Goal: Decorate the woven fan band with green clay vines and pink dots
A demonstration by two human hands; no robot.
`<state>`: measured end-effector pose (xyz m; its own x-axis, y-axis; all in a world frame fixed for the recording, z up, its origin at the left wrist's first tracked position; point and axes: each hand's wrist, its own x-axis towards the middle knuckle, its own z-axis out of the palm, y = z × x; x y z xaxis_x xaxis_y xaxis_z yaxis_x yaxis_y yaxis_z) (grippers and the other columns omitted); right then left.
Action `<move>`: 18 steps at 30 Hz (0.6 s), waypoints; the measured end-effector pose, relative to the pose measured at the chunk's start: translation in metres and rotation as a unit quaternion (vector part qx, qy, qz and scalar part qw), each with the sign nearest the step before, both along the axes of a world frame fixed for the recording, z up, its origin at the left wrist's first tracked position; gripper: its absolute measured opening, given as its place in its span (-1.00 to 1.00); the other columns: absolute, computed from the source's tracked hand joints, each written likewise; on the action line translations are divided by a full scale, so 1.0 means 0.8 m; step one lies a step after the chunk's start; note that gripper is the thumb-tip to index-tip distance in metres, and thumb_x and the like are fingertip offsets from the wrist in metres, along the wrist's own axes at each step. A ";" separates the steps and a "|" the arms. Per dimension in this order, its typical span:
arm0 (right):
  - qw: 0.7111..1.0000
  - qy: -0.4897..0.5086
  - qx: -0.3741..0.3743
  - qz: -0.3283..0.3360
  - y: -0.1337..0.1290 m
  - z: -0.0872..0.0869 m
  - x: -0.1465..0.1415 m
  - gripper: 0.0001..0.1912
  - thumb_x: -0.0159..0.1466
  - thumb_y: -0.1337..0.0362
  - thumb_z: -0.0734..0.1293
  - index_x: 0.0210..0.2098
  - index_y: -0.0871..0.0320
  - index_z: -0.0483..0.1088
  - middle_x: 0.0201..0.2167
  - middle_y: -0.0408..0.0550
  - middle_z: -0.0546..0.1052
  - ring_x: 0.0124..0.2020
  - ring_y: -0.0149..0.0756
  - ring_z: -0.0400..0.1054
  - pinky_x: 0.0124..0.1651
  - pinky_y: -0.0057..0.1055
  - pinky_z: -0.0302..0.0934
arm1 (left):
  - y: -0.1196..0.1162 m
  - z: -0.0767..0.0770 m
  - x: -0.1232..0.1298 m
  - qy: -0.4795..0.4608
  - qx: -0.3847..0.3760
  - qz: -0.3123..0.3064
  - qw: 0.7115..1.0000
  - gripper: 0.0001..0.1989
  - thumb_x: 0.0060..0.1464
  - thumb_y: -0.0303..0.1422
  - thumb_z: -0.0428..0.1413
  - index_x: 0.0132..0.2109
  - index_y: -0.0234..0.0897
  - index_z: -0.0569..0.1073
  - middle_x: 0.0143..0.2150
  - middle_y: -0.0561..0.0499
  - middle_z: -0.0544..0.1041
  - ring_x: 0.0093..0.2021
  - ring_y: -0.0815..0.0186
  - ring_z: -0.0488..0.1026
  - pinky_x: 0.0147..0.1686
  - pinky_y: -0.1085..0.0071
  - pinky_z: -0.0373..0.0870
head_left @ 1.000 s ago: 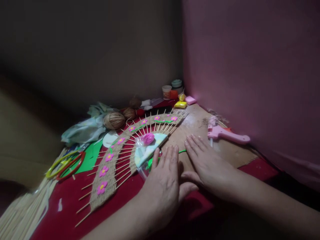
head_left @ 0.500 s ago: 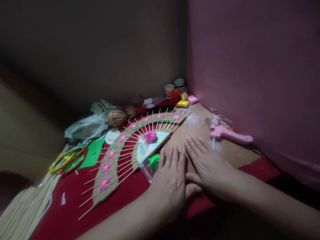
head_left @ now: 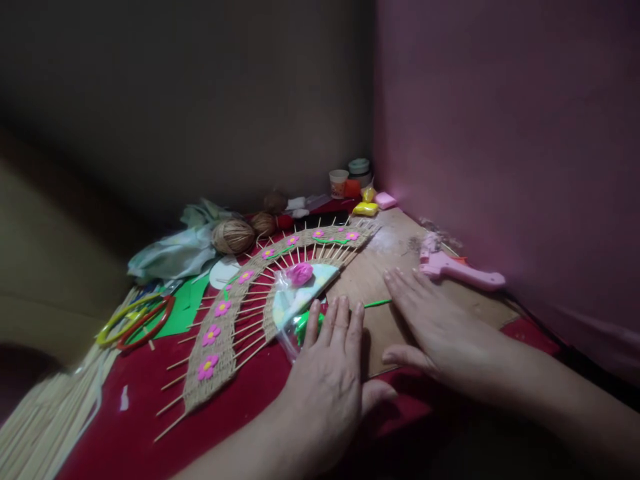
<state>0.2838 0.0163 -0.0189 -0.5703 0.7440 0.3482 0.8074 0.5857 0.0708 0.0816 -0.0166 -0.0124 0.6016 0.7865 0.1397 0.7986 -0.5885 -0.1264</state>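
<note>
My left hand [head_left: 327, 373] lies flat, fingers stretched out, at the left edge of a brown board [head_left: 365, 273]. My right hand [head_left: 425, 320] rests flat on the board too, its thumb spread away. Between the fingers of both hands shows a thin green clay strand [head_left: 378, 303]; its ends are hidden under them. Beside my left fingertips lies a lump of green clay [head_left: 301, 327] in a clear bag. A fan-shaped woven piece [head_left: 210, 343] of twine and sticks, with pink flowers [head_left: 208, 366], spreads out to the left. Pink clay [head_left: 300, 273] in plastic sits on its light patterned centre [head_left: 303, 300].
A pink glue gun [head_left: 463, 268] lies at the right by the wall. Twine balls [head_left: 233, 237], a paper cup [head_left: 339, 183] and yellow clay packs [head_left: 365, 209] stand at the back. Scissors [head_left: 150, 323], green sheets [head_left: 190, 310] and wooden sticks [head_left: 45, 413] are on the left.
My hands have moved apart, the right one shifting right and the left slightly left. More of the green strand now shows between them.
</note>
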 end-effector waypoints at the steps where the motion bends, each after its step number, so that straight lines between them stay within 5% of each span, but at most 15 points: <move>1: 1.000 0.008 -0.006 -0.007 -0.001 0.003 0.005 -0.05 0.21 -0.23 0.08 0.17 0.60 0.16 0.15 0.49 0.22 0.20 0.16 0.09 0.14 -0.02 0.13 | 0.000 0.001 -0.002 -0.007 0.007 0.000 1.000 -0.13 0.11 0.15 -0.18 0.27 -0.55 0.04 0.27 -0.44 0.13 0.30 -0.10 -0.01 0.21 -0.09 0.02; 8: 0.999 0.027 0.017 0.027 -0.022 0.002 0.001 -0.15 0.29 -0.14 0.02 0.15 0.61 0.19 0.13 0.49 0.26 0.18 0.11 0.13 0.11 -0.08 0.19 | -0.011 0.002 -0.003 -0.104 0.010 -0.021 0.994 -0.25 0.25 -0.03 -0.25 0.31 -0.56 -0.26 0.23 -0.49 0.20 0.29 -0.03 0.06 0.18 -0.11 0.10; 18: 0.996 -0.001 0.070 0.051 -0.045 -0.015 -0.022 -0.22 0.29 -0.09 0.08 0.09 0.59 0.27 0.10 0.44 0.30 0.11 0.15 0.23 0.00 -0.07 0.32 | -0.015 -0.011 -0.006 -0.146 -0.006 -0.012 0.989 -0.26 0.24 -0.04 -0.19 0.33 -0.44 -0.28 0.23 -0.42 0.24 0.26 -0.05 0.15 0.14 -0.16 0.14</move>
